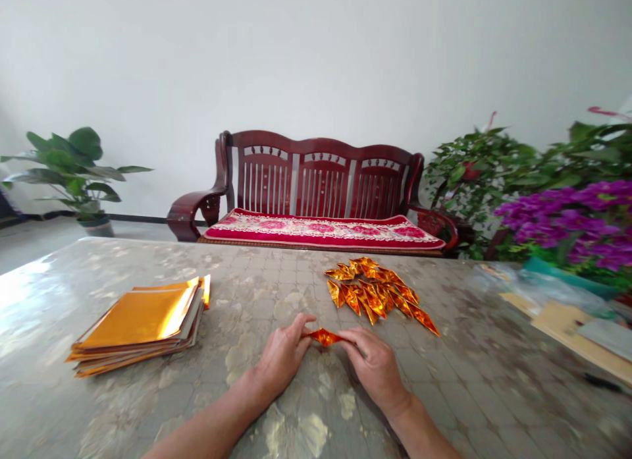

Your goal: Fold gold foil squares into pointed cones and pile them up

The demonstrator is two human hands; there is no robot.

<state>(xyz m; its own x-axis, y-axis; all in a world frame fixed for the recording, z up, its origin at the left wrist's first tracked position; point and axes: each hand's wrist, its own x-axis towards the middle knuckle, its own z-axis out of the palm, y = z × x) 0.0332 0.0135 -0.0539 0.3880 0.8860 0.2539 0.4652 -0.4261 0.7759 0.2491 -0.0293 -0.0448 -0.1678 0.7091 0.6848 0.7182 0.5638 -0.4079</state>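
Note:
My left hand (281, 357) and my right hand (375, 368) hold a small folded piece of orange-gold foil paper (323, 337) between their fingertips, just above the tabletop. Beyond the right hand lies a loose heap of similar pointed foil folds (370, 291). On the left of the table sits a stack of flat gold foil sheets (141, 319), its edges slightly fanned. The tabletop (257, 301) is a glossy, mottled grey surface.
At the table's right edge lie a clear plastic bag (548, 291), a tan cardboard sheet (563, 330) and a dark pen (602, 382). Beyond the table stand a dark red wooden bench (316, 176), a potted plant (69, 172) and purple-flowered artificial greenery (567, 215).

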